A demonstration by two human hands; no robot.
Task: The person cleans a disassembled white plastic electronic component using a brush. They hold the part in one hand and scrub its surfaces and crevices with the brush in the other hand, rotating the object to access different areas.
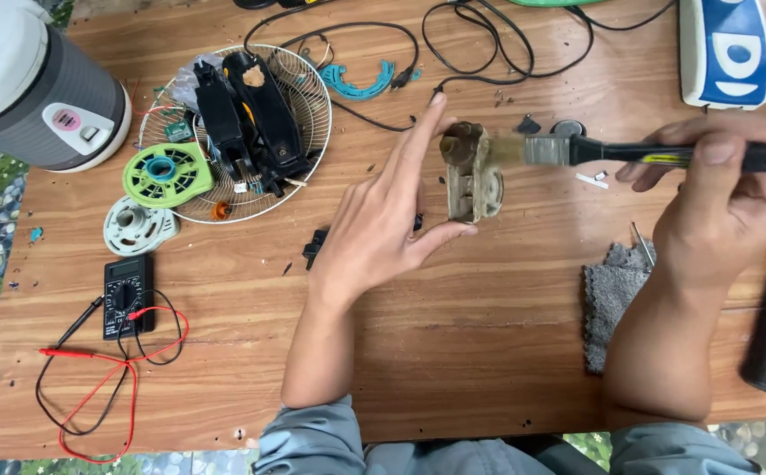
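I note the left hand (383, 220) grasping a small dusty part (473, 171) between thumb and fingers, near the middle of the wooden table (453, 352). The part stands on end, its long axis running away from me, the rounded brown end farthest. It looks grey-beige, grimy and blocky. The right hand (726, 189) is clenched on a black-handled brush (647, 154), lying crosswise, bristles pointing left and touching the part's top. A grey cloth (612, 295) lies beside the right forearm.

Black-handled brush (629, 153), grimy beige part (473, 171), grey cloth (613, 295), green disc (166, 173), brown wooden table (453, 352).
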